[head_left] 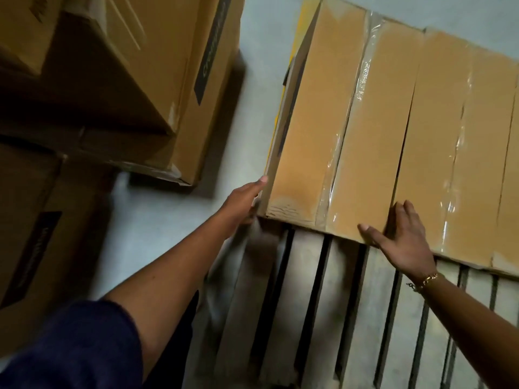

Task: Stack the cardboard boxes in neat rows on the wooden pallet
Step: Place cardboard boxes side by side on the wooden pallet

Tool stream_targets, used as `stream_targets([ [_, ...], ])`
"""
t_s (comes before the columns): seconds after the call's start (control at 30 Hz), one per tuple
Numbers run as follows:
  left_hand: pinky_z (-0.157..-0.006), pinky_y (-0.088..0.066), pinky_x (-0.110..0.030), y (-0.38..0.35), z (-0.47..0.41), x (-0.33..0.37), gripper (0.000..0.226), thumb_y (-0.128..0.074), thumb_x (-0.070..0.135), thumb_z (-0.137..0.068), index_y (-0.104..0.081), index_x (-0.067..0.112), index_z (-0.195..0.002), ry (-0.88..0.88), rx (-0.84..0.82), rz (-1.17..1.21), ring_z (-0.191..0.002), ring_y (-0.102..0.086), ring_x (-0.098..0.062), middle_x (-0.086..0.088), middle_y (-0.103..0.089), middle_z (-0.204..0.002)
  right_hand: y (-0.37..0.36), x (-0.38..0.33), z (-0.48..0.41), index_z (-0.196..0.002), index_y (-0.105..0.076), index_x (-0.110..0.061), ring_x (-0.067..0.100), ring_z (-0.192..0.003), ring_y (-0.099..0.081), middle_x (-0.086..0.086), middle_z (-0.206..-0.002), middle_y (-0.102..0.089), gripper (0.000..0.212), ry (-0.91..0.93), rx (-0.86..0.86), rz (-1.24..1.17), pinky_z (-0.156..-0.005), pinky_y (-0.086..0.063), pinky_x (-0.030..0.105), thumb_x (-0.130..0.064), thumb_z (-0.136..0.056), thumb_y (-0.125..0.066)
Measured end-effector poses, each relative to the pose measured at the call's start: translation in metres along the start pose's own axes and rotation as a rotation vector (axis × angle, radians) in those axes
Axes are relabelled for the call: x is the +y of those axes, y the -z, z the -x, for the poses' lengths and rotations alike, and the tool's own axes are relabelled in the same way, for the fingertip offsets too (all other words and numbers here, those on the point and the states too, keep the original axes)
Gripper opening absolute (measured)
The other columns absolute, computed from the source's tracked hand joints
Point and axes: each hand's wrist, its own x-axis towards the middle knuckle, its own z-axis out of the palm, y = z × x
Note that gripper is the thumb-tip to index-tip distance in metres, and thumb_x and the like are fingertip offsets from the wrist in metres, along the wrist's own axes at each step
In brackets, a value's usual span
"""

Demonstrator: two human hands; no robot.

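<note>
A taped cardboard box (317,130) lies flat on the far part of the wooden pallet (309,290), with a second taped box (460,153) tight against its right side. My left hand (247,197) touches the first box's left side near its front corner, fingers straight. My right hand (404,237) lies flat and spread on the top front edge, over the seam between the two boxes. The pallet's grey slats show bare in front of the boxes.
Large cardboard boxes (134,80) stand stacked on the pale floor (247,37) at the upper left, and another box (33,226) is close at the left. A strip of floor separates them from the pallet. A gold bracelet (427,280) circles my right wrist.
</note>
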Motion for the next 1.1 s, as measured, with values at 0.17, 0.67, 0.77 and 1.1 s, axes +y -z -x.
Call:
stream_targets([
  [0.17, -0.087, -0.050, -0.037, -0.008, -0.003, -0.018, 0.080, -0.077, 0.052, -0.086, -0.042, 0.033, -0.156, -0.090, -0.050, -0.127, -0.120, -0.060, -0.027, -0.006, -0.057, -0.146, -0.002, 0.004, -0.002, -0.163, -0.010, -0.017, 0.025, -0.157, -0.003, -0.001, -0.171, 0.002, 0.113, 0.026, -0.015, 0.027, -0.124, -0.019, 0.053, -0.076, -0.081, -0.063],
  [0.67, -0.078, -0.054, -0.031, -0.013, -0.004, -0.024, 0.063, -0.075, 0.045, -0.091, -0.052, 0.038, -0.148, -0.145, -0.030, -0.173, -0.092, -0.067, -0.018, 0.000, -0.071, -0.118, -0.006, 0.001, -0.002, -0.163, -0.007, -0.015, 0.025, -0.157, 0.003, 0.002, -0.171, 0.007, 0.112, 0.017, -0.046, 0.009, -0.125, -0.012, 0.044, -0.066, -0.084, -0.068],
  [0.77, -0.083, -0.056, -0.038, -0.013, -0.001, -0.027, 0.051, -0.070, 0.049, -0.094, -0.056, 0.041, -0.142, -0.168, -0.010, -0.251, -0.098, -0.069, -0.024, 0.001, -0.073, -0.113, 0.000, 0.000, 0.000, -0.163, -0.007, -0.017, 0.026, -0.157, 0.002, 0.001, -0.171, 0.007, 0.106, 0.023, -0.076, 0.006, -0.124, -0.016, 0.047, -0.062, -0.088, -0.066],
  [1.1, -0.100, -0.050, -0.047, -0.014, 0.043, -0.017, 0.051, -0.064, 0.054, -0.093, -0.059, 0.038, -0.141, -0.139, 0.001, -0.564, -0.120, -0.063, -0.025, 0.002, -0.070, -0.129, 0.017, -0.001, 0.041, -0.159, -0.024, -0.015, 0.022, -0.156, -0.012, 0.000, -0.171, -0.002, 0.082, 0.018, -0.261, -0.037, -0.122, -0.028, 0.043, -0.048, -0.095, -0.064],
])
